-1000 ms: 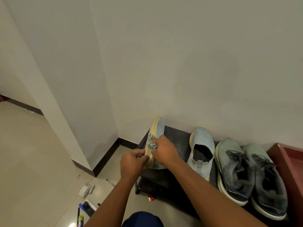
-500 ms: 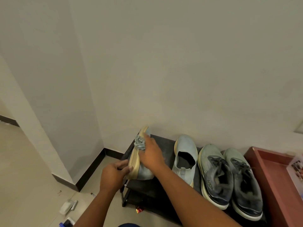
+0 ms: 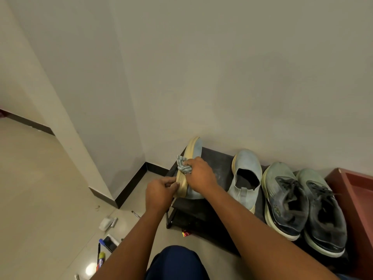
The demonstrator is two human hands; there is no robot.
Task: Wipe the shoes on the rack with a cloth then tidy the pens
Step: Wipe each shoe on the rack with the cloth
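Left of the rack [image 3: 214, 162], on the floor, lie the pens [image 3: 100, 257] and a few small white items [image 3: 106, 223], well apart from the shoes and not yet tidied; a coloured label shows on one pen, but its writing is too blurred to read.

At the rack's left end the left hand [image 3: 159, 191] pinches the heel end of the pale slip-on shoe [image 3: 190, 168], tipping it on its side so the yellowed sole edge faces outward for cleaning. The right hand [image 3: 198, 173] is clenched around the bunched grey cloth [image 3: 183, 165], pressing it against that sole edge.

Further right on the rack its partner slip-on [image 3: 246, 174] sits upright, then two grey lace-up trainers [image 3: 302, 203] side by side; a small mark on one trainer's side may be a logo, though I cannot read it. Beyond the rack's right end stands a red-brown box [image 3: 355, 190].
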